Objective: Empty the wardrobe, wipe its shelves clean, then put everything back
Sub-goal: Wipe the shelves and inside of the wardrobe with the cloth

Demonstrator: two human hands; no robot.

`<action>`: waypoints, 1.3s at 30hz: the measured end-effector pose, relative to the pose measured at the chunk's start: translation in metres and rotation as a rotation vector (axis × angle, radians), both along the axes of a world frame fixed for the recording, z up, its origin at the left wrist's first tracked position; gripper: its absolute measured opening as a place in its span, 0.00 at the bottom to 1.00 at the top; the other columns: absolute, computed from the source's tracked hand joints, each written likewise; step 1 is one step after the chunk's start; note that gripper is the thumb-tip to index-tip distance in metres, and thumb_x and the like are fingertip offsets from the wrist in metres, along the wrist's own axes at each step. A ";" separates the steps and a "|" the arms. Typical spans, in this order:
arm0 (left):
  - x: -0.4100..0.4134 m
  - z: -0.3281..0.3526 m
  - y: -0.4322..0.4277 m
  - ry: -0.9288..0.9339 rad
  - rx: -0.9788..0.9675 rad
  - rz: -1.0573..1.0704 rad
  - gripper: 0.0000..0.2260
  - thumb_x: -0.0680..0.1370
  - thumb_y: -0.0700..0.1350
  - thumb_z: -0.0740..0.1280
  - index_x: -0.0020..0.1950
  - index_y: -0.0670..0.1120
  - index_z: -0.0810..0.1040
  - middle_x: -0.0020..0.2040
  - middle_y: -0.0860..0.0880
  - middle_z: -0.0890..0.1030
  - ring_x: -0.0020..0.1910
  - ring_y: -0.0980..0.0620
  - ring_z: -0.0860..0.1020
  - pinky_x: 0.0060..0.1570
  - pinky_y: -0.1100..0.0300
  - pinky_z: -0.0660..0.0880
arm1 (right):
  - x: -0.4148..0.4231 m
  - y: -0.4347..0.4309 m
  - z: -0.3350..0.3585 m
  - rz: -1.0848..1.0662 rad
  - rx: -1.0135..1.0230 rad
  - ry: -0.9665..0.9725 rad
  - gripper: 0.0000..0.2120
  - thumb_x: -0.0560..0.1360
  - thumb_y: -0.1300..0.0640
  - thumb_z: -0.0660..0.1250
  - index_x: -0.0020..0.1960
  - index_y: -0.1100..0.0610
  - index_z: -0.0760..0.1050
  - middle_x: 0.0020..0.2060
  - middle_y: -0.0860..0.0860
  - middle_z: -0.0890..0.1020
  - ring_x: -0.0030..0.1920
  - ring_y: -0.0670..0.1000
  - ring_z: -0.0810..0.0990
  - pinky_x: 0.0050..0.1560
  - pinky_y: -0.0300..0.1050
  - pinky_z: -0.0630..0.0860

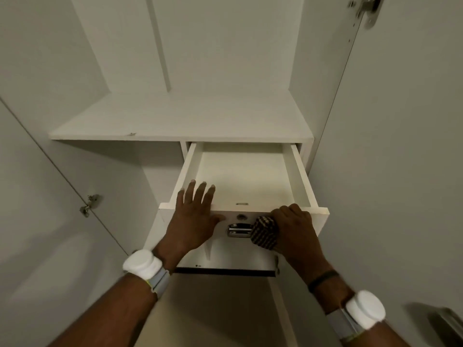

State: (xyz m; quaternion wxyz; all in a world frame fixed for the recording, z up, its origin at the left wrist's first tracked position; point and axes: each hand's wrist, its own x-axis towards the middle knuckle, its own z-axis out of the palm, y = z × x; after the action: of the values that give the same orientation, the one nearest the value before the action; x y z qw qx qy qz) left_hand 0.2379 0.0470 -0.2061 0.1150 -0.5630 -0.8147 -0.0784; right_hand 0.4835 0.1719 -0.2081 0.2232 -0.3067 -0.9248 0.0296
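Inside the open wardrobe [225, 46], below the shelf [180, 118], the left hand [194, 221] lay flat on the pulled-out drawer [299, 171], its fingers spread over the front rim. Right of the handle [239, 230], the right hand [295, 229] gripped a bunched checked cloth [264, 232] against the drawer front. Emptying looked done and wiping in hand. Next, the cloth probably needed to sweep inside the drawer while the left hand steadied it.
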 end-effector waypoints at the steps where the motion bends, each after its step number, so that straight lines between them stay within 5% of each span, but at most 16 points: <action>1: -0.004 0.001 0.010 -0.004 -0.003 0.038 0.39 0.77 0.69 0.48 0.80 0.44 0.62 0.78 0.40 0.64 0.78 0.35 0.58 0.74 0.35 0.60 | -0.008 0.009 0.002 -0.014 -0.004 0.009 0.22 0.63 0.53 0.83 0.51 0.50 0.76 0.45 0.47 0.81 0.48 0.50 0.78 0.50 0.47 0.76; 7: -0.042 -0.002 0.064 -0.042 -0.011 0.020 0.41 0.78 0.70 0.46 0.82 0.44 0.54 0.81 0.37 0.55 0.78 0.32 0.55 0.72 0.32 0.60 | -0.046 0.054 0.001 -0.059 -0.041 0.050 0.27 0.66 0.59 0.80 0.60 0.52 0.71 0.49 0.50 0.81 0.50 0.52 0.78 0.50 0.53 0.80; 11: -0.067 -0.003 0.101 -0.052 -0.008 -0.013 0.40 0.78 0.69 0.48 0.83 0.45 0.53 0.81 0.38 0.53 0.78 0.32 0.53 0.72 0.32 0.59 | -0.072 0.084 0.016 -0.110 -0.116 0.004 0.48 0.72 0.60 0.75 0.81 0.55 0.49 0.54 0.54 0.78 0.51 0.53 0.78 0.55 0.51 0.78; 15: -0.095 -0.003 0.142 -0.045 0.019 -0.024 0.41 0.78 0.70 0.51 0.83 0.45 0.48 0.82 0.39 0.45 0.80 0.34 0.45 0.75 0.33 0.51 | -0.111 0.117 0.039 -0.211 -0.106 -0.121 0.42 0.80 0.64 0.61 0.82 0.54 0.36 0.54 0.55 0.77 0.53 0.56 0.76 0.54 0.52 0.76; 19: -0.124 0.001 0.180 -0.084 0.035 -0.024 0.49 0.75 0.70 0.62 0.83 0.46 0.41 0.81 0.40 0.36 0.79 0.37 0.35 0.76 0.34 0.41 | -0.146 0.157 0.037 -0.285 -0.183 -0.121 0.43 0.80 0.62 0.59 0.81 0.50 0.32 0.50 0.57 0.78 0.46 0.57 0.79 0.49 0.56 0.80; 21: -0.142 0.000 0.203 -0.105 0.031 0.012 0.51 0.74 0.71 0.63 0.83 0.45 0.42 0.82 0.39 0.38 0.80 0.36 0.36 0.76 0.33 0.39 | -0.167 0.182 0.036 -0.308 -0.223 -0.110 0.43 0.80 0.62 0.60 0.81 0.49 0.32 0.50 0.58 0.79 0.46 0.56 0.80 0.49 0.56 0.81; 27: -0.159 -0.015 0.230 0.038 0.048 0.035 0.42 0.78 0.71 0.53 0.79 0.38 0.61 0.77 0.32 0.61 0.76 0.28 0.57 0.71 0.27 0.52 | -0.192 0.208 0.027 -0.388 -0.245 -0.131 0.36 0.79 0.62 0.60 0.82 0.53 0.46 0.52 0.57 0.80 0.51 0.57 0.79 0.49 0.52 0.78; 32: -0.165 -0.026 0.242 0.097 0.146 0.039 0.38 0.79 0.67 0.62 0.74 0.37 0.67 0.73 0.31 0.67 0.73 0.28 0.64 0.70 0.28 0.55 | -0.196 0.213 0.008 -0.394 -0.188 -0.048 0.40 0.75 0.67 0.66 0.82 0.55 0.51 0.44 0.54 0.81 0.41 0.50 0.70 0.41 0.44 0.67; 36: -0.167 -0.027 0.246 0.090 0.206 0.029 0.37 0.78 0.66 0.64 0.73 0.37 0.69 0.71 0.32 0.69 0.72 0.30 0.66 0.70 0.28 0.57 | -0.198 0.221 -0.014 -0.380 -0.161 0.043 0.47 0.70 0.65 0.75 0.81 0.54 0.54 0.41 0.52 0.80 0.40 0.51 0.76 0.39 0.44 0.72; 39: -0.168 -0.024 0.245 0.050 0.213 0.023 0.36 0.78 0.67 0.64 0.72 0.38 0.68 0.71 0.33 0.69 0.72 0.31 0.66 0.70 0.30 0.57 | -0.197 0.218 -0.011 -0.368 -0.203 0.124 0.45 0.72 0.66 0.72 0.82 0.52 0.52 0.42 0.54 0.80 0.42 0.55 0.79 0.41 0.46 0.74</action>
State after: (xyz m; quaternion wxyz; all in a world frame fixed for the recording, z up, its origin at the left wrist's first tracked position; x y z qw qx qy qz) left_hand 0.0702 0.2924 -0.2296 0.1955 -0.5398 -0.8051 -0.1490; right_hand 0.2864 0.3898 -0.2195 0.2494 -0.4887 -0.8300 0.1003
